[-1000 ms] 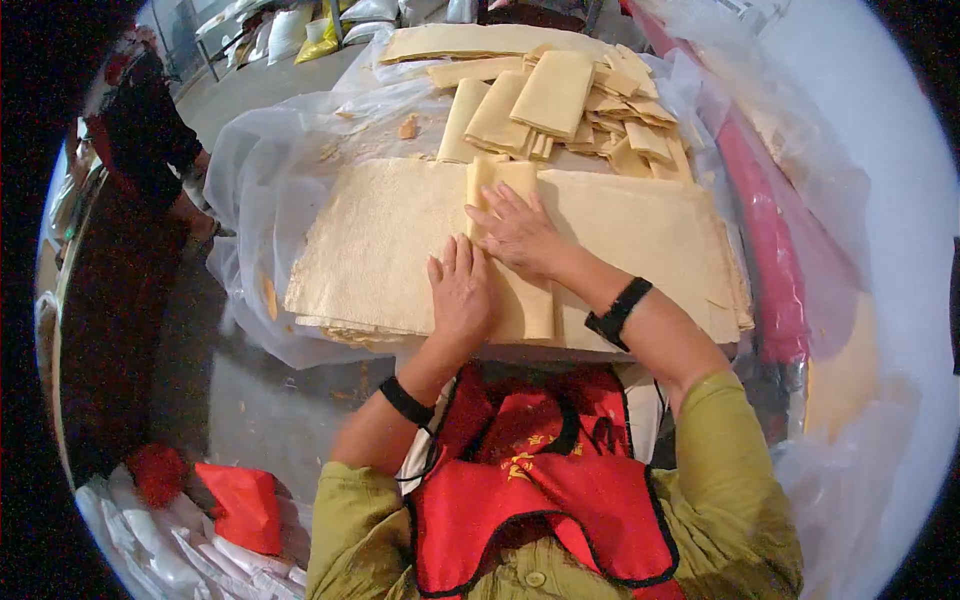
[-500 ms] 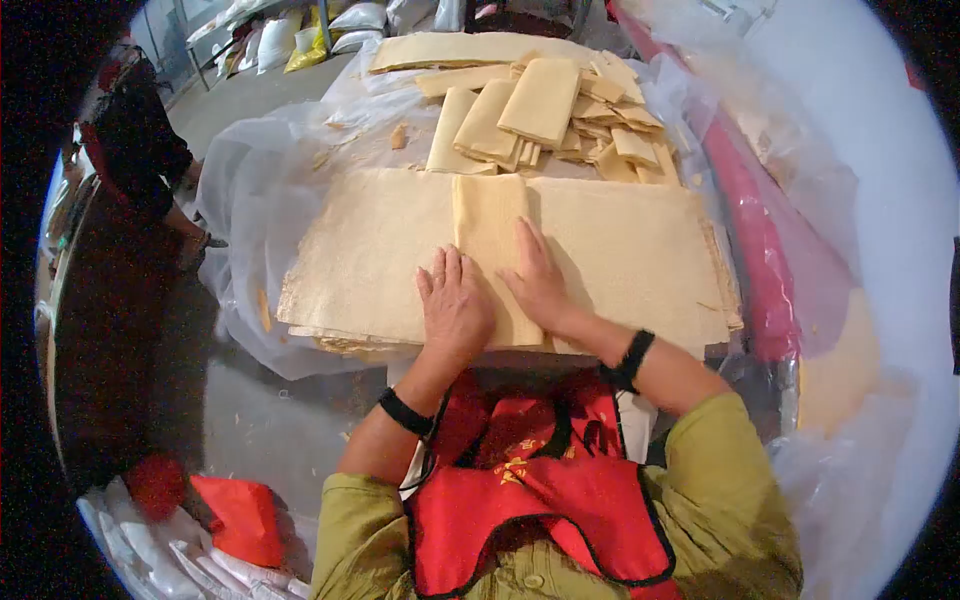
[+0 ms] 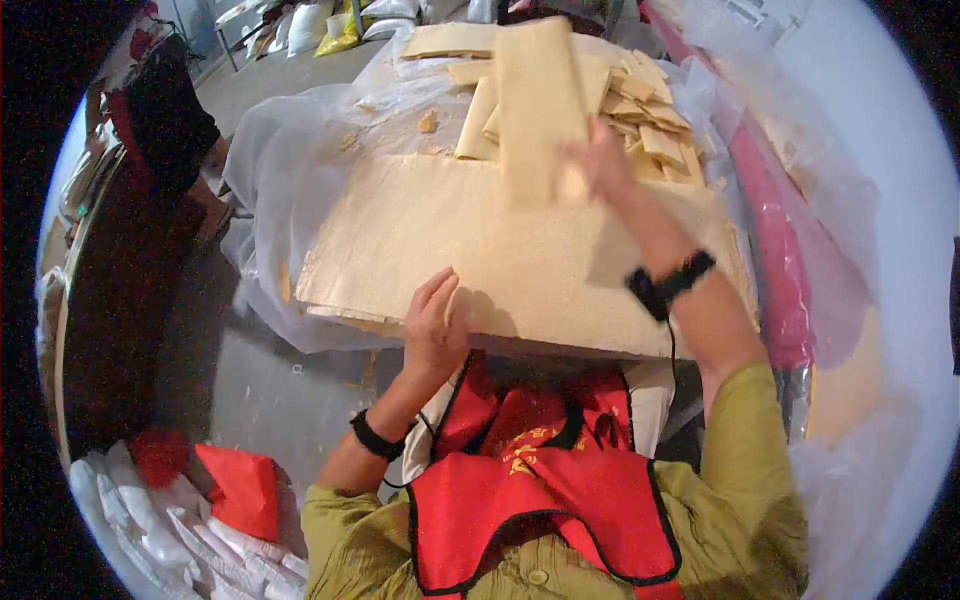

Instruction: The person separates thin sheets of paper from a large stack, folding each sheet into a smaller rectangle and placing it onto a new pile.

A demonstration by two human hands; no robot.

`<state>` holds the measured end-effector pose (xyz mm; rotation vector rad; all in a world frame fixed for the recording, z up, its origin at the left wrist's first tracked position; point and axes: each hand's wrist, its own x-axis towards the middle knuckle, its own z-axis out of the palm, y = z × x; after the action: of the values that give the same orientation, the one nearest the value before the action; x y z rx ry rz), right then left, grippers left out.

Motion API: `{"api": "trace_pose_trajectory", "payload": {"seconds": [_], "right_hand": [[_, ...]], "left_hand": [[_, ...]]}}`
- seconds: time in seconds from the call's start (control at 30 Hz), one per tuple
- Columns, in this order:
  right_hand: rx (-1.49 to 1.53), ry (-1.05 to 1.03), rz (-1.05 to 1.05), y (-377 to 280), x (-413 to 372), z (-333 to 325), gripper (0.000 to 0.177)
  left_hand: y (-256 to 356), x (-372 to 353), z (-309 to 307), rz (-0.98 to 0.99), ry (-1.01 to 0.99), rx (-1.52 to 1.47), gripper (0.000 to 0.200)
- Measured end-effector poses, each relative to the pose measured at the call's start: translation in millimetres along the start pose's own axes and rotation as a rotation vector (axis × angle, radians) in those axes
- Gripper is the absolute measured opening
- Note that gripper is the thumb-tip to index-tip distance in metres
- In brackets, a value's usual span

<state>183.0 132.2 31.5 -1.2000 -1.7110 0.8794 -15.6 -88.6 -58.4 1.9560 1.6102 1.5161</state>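
Head view: one camera looked down over a worktable from above the person's chest.
Right hand: the right hand, at 12 o'clock from the person, gripped a folded strip by its lower right edge, up in the air above the table. The hand was blurred, so how each finger lay could not be told.
Folded strip: long and tan, upright in the frame, with its lower end over the far part of the stack of sheets and its upper end in front of the pile of folded pieces.
Left hand: the left hand rested on the stack's near edge, at 11 o'clock from the chest. Its fingers were pressed together, lightly curled and pointing to 1 o'clock, and it gripped nothing.
Surface: the table was covered with clear plastic sheeting. The broad tan sheets lay flat in the middle and the folded pieces were heaped beyond them at 1 o'clock. A few scraps lay on the plastic at 11 o'clock.
Right side: a pink roll ran along the table at 3 o'clock, under more plastic.
Room: a grey floor showed at 9 o'clock. Another person in dark clothes stood at 10 o'clock. Filled bags lay far back at 11 o'clock, and a red bag lay by white sacks at 7 o'clock.
Clothing: a red apron over a green top, with a black band on each wrist.
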Motion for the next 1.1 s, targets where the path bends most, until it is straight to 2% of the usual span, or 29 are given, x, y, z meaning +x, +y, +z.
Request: {"api": "trace_pose_trajectory", "payload": {"seconds": [0.07,0.13,0.17,0.23,0.3,0.37,0.4,0.47,0.53,0.67,0.77,0.87,0.97,1.1], "right_hand": [[0.447,0.059,0.157,-14.3,33.7,-18.6,0.034],[0.122,0.098,0.112,2.2,25.7,-30.9,0.034],[-0.04,0.107,0.082,10.8,20.6,-31.7,0.034],[-0.42,-0.048,-0.033,12.9,-32.7,-24.6,0.037],[-0.395,-0.081,-0.223,66.7,-77.2,-13.4,0.04],[-0.585,-0.198,-0.241,45.0,-125.6,-4.5,0.038],[-0.64,-0.208,-0.337,45.9,-139.6,-1.6,0.037],[-0.75,-0.213,-0.536,48.2,-156.0,0.4,0.035],[-0.766,-0.228,-0.496,46.3,-160.5,2.3,0.036],[-0.787,-0.219,-0.482,51.4,-162.2,1.8,0.036],[-0.788,-0.204,-0.485,49.5,-163.2,3.3,0.034],[-0.791,-0.189,-0.485,52.5,-163.7,4.4,0.034],[-0.795,-0.19,-0.497,50.8,-163.8,5.4,0.033],[-0.8,-0.199,-0.481,47.8,-163.5,3.7,0.033]], "left_hand": [[6.5,-11.4,-18.6,-0.058,-0.014,-0.024,0.025],[9.3,-24.5,-33.4,-0.186,-0.03,-0.119,0.021],[6.9,-29.9,-39.5,-0.187,-0.018,-0.043,0.019],[-8.6,-44.6,-42.9,-0.414,0.029,-0.227,0.019],[-12.5,-49.3,-47.5,-0.609,0.141,-0.405,0.02],[-9.9,-41.7,-59.0,-0.709,0.288,-0.537,0.021],[-10.5,-37.4,-63.9,-0.751,0.361,-0.604,0.022],[-22.4,-33.1,-79.4,-0.779,0.403,-0.679,0.027],[-33.6,-25.7,-89.9,-0.805,0.476,-0.793,0.029],[-34.1,-18.0,-100.1,-0.885,0.485,-0.784,0.039],[-44.4,-26.8,-102.1,-0.959,0.493,-0.91,0.039],[-44.5,-24.4,-103.7,-0.947,0.534,-0.972,0.03],[-55.3,-17.6,-106.9,-0.946,0.458,-1.081,0.022],[-56.2,9.9,-96.7,-0.97,0.406,-1.007,0.022]]}}
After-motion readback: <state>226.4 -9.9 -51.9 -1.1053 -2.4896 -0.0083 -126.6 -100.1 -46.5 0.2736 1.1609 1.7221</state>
